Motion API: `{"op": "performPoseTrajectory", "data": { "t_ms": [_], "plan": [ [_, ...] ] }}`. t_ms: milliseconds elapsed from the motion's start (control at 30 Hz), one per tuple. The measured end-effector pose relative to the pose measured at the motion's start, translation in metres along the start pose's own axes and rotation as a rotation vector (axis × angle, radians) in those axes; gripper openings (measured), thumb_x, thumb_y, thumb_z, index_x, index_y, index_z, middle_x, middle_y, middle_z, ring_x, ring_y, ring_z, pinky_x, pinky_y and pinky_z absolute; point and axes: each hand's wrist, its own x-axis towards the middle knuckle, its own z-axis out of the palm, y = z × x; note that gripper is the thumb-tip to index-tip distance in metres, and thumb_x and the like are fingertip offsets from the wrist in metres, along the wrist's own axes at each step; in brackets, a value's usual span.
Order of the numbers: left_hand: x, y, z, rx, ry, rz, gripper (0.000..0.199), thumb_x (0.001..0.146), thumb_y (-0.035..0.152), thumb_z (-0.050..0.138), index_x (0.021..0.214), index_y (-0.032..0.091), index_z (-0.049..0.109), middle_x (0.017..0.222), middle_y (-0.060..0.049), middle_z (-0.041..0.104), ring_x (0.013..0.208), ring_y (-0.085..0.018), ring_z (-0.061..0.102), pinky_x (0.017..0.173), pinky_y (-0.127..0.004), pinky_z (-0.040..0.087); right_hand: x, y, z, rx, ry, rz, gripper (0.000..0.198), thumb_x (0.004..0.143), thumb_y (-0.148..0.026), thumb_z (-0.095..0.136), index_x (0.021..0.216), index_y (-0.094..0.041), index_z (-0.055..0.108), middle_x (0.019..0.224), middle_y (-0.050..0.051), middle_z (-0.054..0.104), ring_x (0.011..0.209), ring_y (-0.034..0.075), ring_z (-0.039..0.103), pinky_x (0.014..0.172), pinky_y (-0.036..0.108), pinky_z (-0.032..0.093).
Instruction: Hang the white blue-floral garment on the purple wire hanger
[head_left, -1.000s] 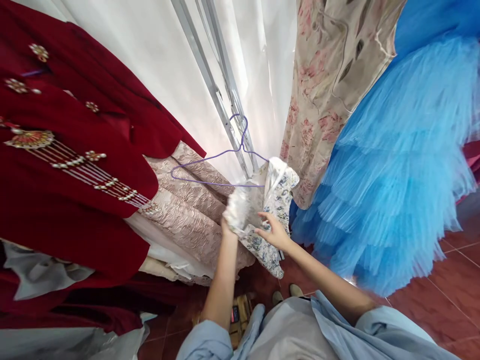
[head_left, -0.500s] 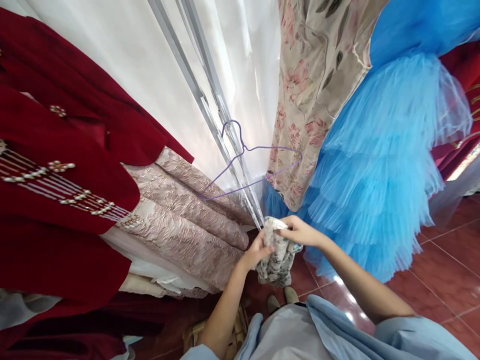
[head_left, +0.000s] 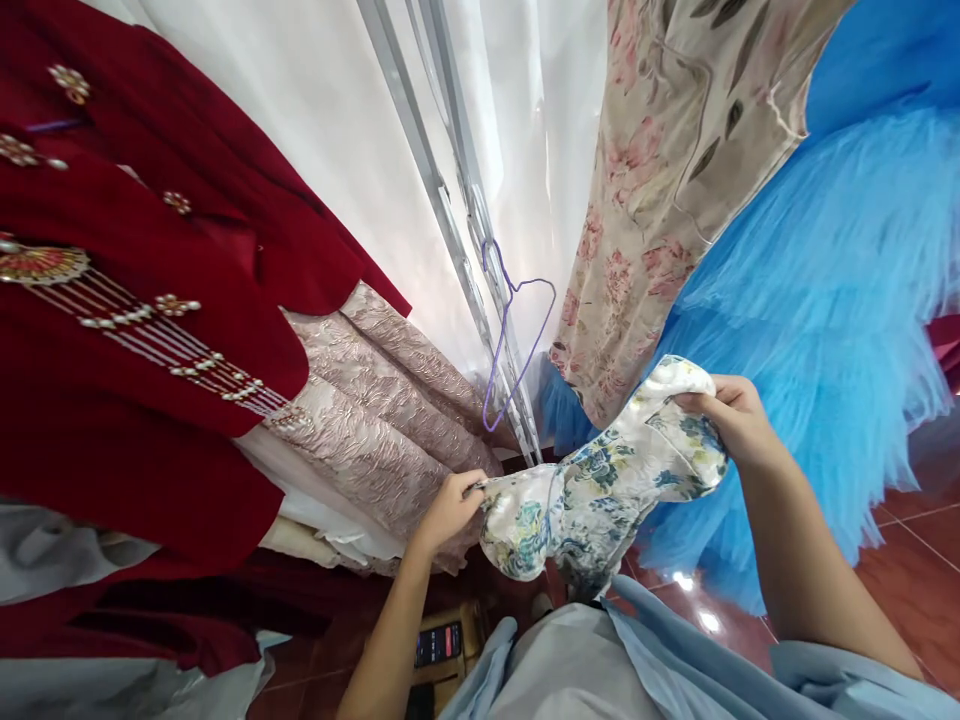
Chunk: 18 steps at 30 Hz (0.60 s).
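Note:
A white garment with blue, green and yellow flowers (head_left: 600, 480) is stretched out sideways in front of my body. My left hand (head_left: 454, 508) pinches its left edge, near the pale pink skirt. At its upper right edge my right hand (head_left: 731, 415) is closed on the cloth, thumb on top. The lower part of the garment hangs in folds toward the floor. Just beyond it a purple wire hanger (head_left: 529, 290) hangs by its hook on the metal rail post, turned partly edge-on. Neither hand touches the hanger.
Red jackets with beaded trim (head_left: 187, 270) and a pale pink brocade skirt (head_left: 390, 390) hang at left. A beige floral garment (head_left: 637, 200) and a blue tulle dress (head_left: 840, 280) hang at right. A phone (head_left: 438, 645) lies on a wooden stool (head_left: 471, 625) below.
My hands have moved apart, spreading the bunched flowered garment wide. The right hand went right and up, the left hand slightly left. The hanger has swung round to a narrower angle.

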Motion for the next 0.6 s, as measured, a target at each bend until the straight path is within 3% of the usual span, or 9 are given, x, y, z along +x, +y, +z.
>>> {"op": "performPoseTrajectory", "data": {
  "t_ms": [100, 200, 333, 400, 500, 600],
  "plan": [
    [-0.008, 0.012, -0.025, -0.275, 0.148, 0.093, 0.014, 0.076, 0.025, 0.05, 0.067, 0.017, 0.057, 0.065, -0.001, 0.054, 0.064, -0.016, 0.048, 0.061, -0.026, 0.037, 0.003, 0.003, -0.007, 0.011, 0.022, 0.043, 0.024, 0.055, -0.035, 0.085, 0.06, -0.018, 0.069, 0.054, 0.001, 0.066, 0.047, 0.017, 0.058, 0.042, 0.025, 0.046],
    [-0.001, 0.038, -0.052, -0.5, 0.204, 0.238, 0.017, 0.08, 0.031, 0.06, 0.071, 0.017, 0.063, 0.069, -0.003, 0.058, 0.063, -0.016, 0.052, 0.058, -0.026, 0.041, 0.012, 0.013, -0.015, 0.039, 0.057, 0.03, 0.024, 0.055, -0.035, 0.086, 0.062, -0.018, 0.07, 0.057, 0.001, 0.068, 0.047, 0.016, 0.058, 0.041, 0.025, 0.045],
    [0.052, 0.072, -0.074, -0.63, 0.41, 0.387, 0.017, 0.081, 0.036, 0.073, 0.081, 0.019, 0.067, 0.087, -0.004, 0.066, 0.08, -0.018, 0.063, 0.071, -0.026, 0.051, 0.025, 0.03, -0.017, 0.082, 0.066, -0.03, 0.024, 0.06, -0.036, 0.087, 0.067, -0.018, 0.072, 0.062, 0.001, 0.07, 0.051, 0.016, 0.06, 0.046, 0.025, 0.047],
    [0.091, 0.079, -0.074, -0.694, 0.464, 0.336, 0.02, 0.08, 0.037, 0.075, 0.088, 0.02, 0.067, 0.093, -0.004, 0.07, 0.09, -0.019, 0.067, 0.081, -0.027, 0.054, 0.031, 0.038, -0.014, 0.092, 0.061, -0.057, 0.025, 0.064, -0.039, 0.086, 0.071, -0.018, 0.073, 0.066, 0.001, 0.071, 0.054, 0.016, 0.06, 0.049, 0.025, 0.048],
    [0.142, 0.077, -0.062, -0.793, 0.405, 0.094, 0.024, 0.077, 0.034, 0.076, 0.093, 0.019, 0.065, 0.09, -0.003, 0.072, 0.097, -0.021, 0.069, 0.088, -0.029, 0.056, 0.04, 0.05, -0.01, 0.05, 0.05, -0.11, 0.028, 0.07, -0.044, 0.083, 0.077, -0.018, 0.074, 0.069, 0.0, 0.07, 0.058, 0.014, 0.059, 0.054, 0.025, 0.047],
    [0.161, 0.066, -0.051, -0.801, 0.304, -0.077, 0.027, 0.074, 0.028, 0.08, 0.093, 0.015, 0.066, 0.082, -0.005, 0.074, 0.093, -0.023, 0.072, 0.088, -0.033, 0.058, 0.048, 0.065, -0.011, -0.072, 0.036, -0.165, 0.032, 0.075, -0.048, 0.078, 0.084, -0.017, 0.074, 0.072, 0.0, 0.069, 0.063, 0.015, 0.059, 0.059, 0.026, 0.047]
  ]
}}
